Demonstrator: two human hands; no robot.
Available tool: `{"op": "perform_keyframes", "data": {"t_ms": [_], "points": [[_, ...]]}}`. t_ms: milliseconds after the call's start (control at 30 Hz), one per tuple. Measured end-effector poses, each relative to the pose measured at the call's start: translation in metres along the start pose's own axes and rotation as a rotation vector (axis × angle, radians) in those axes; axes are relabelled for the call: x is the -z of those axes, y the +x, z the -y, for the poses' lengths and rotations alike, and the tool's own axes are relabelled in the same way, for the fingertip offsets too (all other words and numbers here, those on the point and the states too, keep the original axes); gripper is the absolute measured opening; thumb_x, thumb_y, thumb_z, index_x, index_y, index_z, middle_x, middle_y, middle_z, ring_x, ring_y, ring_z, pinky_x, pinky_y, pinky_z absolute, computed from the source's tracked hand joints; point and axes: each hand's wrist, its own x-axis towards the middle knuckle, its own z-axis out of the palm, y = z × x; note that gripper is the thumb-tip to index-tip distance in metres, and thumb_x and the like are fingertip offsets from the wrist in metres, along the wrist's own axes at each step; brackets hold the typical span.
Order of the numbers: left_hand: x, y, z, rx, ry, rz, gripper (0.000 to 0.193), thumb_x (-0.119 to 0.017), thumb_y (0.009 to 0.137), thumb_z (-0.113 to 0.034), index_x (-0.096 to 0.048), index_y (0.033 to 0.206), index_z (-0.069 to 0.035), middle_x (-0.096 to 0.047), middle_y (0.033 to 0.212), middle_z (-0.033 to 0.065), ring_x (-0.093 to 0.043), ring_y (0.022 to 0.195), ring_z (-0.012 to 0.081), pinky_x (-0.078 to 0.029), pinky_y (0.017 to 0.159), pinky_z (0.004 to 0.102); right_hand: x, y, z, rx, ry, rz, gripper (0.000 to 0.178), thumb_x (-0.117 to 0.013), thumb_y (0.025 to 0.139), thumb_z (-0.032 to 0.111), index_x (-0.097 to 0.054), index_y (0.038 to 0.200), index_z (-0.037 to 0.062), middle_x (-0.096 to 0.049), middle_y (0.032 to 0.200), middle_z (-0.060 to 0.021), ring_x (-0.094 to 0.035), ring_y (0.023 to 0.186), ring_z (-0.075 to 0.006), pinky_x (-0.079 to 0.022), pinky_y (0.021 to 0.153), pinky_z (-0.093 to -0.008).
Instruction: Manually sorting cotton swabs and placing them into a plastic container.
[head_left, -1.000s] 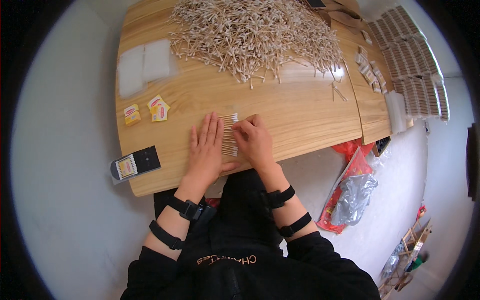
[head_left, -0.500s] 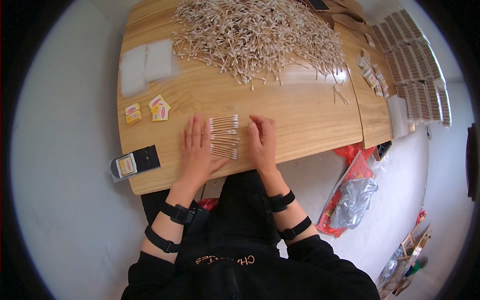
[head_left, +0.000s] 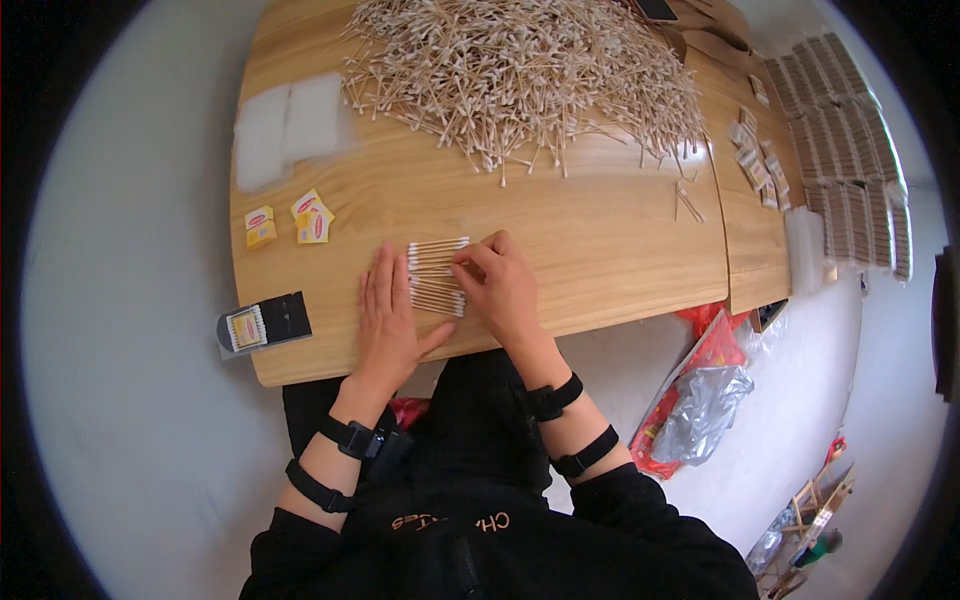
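Observation:
A short row of cotton swabs lies side by side on the wooden table in front of me. My left hand rests flat along the row's left ends, fingers stretched out and thumb pointing right below the row. From the right, my right hand reaches over the row's right ends. Its thumb and forefinger are pinched together at a swab near the middle of the row. The other fingers partly curl, and the hand covers some of the swab tips.
A large heap of loose cotton swabs covers the far table. At left are clear plastic bags, small yellow-and-white packets and a black holder. Stacked swab packs stand far right; a silver bag lies on the floor.
My right hand has moved left onto the row and pinches at a swab. My left hand stays flat, and the row's left tips now show beside its fingers.

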Motion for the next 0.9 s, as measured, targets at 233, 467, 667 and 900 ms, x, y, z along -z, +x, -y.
{"op": "perform_keyframes", "data": {"t_ms": [233, 467, 667, 900], "points": [[0.001, -0.002, 0.001, -0.004, 0.018, -0.012, 0.103, -0.080, 0.069, -0.035, -0.021, 0.144, 0.004, -0.017, 0.153, 0.0222, -0.017, 0.142, 0.0371, -0.017, 0.116, 0.0488, -0.002, 0.004, 0.003, -0.067, -0.023, 0.056, 0.009, -0.069, 0.077, 0.011, -0.067, 0.085, 0.0074, -0.057, 0.083, -0.0102, -0.060, 0.080, -0.0293, -0.049, 0.068, -0.0388], [0.003, 0.000, -0.003, 0.004, 0.037, 0.002, 0.102, -0.081, 0.068, -0.033, -0.024, 0.143, 0.004, -0.020, 0.152, 0.0219, -0.019, 0.142, 0.0371, -0.017, 0.115, 0.0496, -0.005, 0.003, 0.000, 0.001, -0.093, -0.008, 0.007, -0.071, 0.078, 0.011, -0.066, 0.082, 0.0083, -0.057, 0.079, -0.0065, -0.061, 0.066, -0.0215, -0.049, 0.059, -0.0334], [0.002, -0.002, -0.002, 0.000, 0.051, 0.019, 0.104, -0.081, 0.068, -0.035, -0.022, 0.144, 0.004, -0.019, 0.152, 0.0224, -0.017, 0.142, 0.0375, -0.017, 0.115, 0.0500, -0.005, 0.002, -0.001, 0.043, -0.115, -0.047, 0.006, -0.070, 0.078, 0.010, -0.065, 0.082, 0.0078, -0.057, 0.080, -0.0069, -0.061, 0.065, -0.0234, -0.049, 0.058, -0.0346], [0.002, 0.010, 0.008, -0.066, 0.103, -0.050, 0.105, -0.081, 0.067, -0.036, -0.022, 0.145, 0.003, -0.018, 0.153, 0.0218, -0.016, 0.143, 0.0374, -0.019, 0.114, 0.0516, 0.003, -0.004, -0.008, -0.107, 0.284, -0.177, 0.013, -0.060, 0.091, 0.013, -0.067, 0.098, 0.0053, -0.056, 0.087, -0.0077, -0.056, 0.074, -0.0141, -0.047, 0.065, -0.0281]]}}
